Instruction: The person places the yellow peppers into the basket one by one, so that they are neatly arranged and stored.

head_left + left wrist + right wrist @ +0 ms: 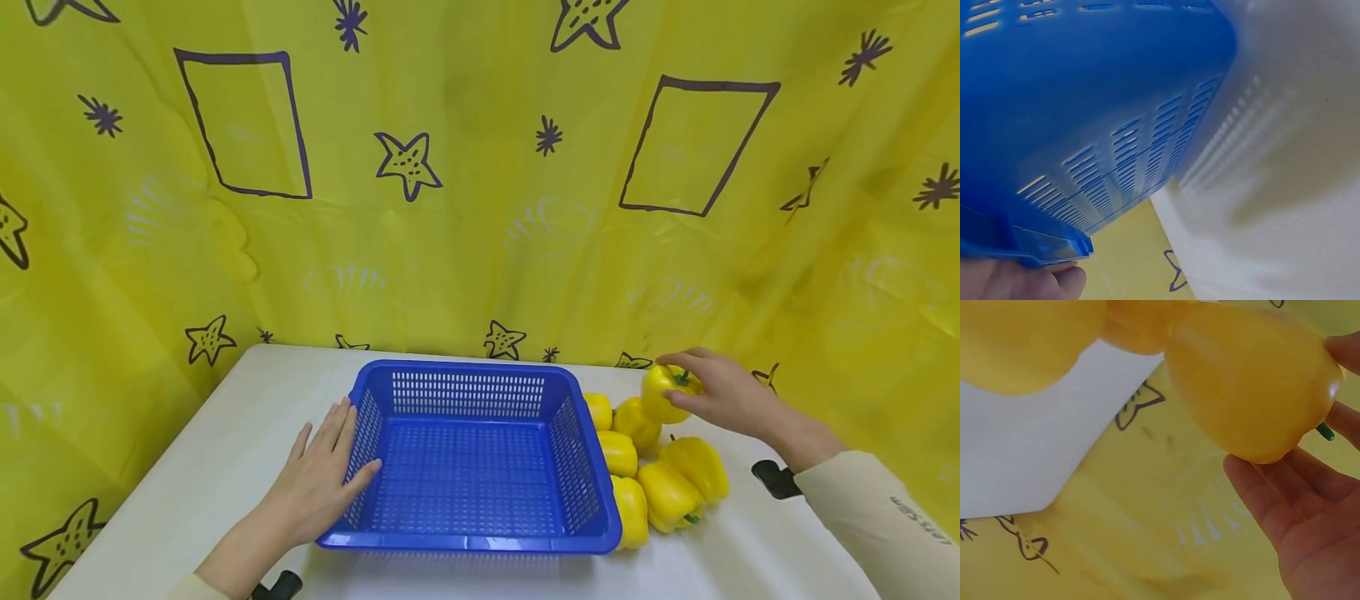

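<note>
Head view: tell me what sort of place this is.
Probably a staged tabletop workspace: a yellow patterned curtain hangs behind a white table, which bears a blue basket and yellow bell peppers.

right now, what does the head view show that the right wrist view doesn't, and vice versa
Only the head view shows the blue basket and the left hand touching it. Only the right wrist view shows the right hand from its palm side. Both show the held yellow pepper, its green stem, other yellow peppers, the white table and the patterned yellow curtain.
</note>
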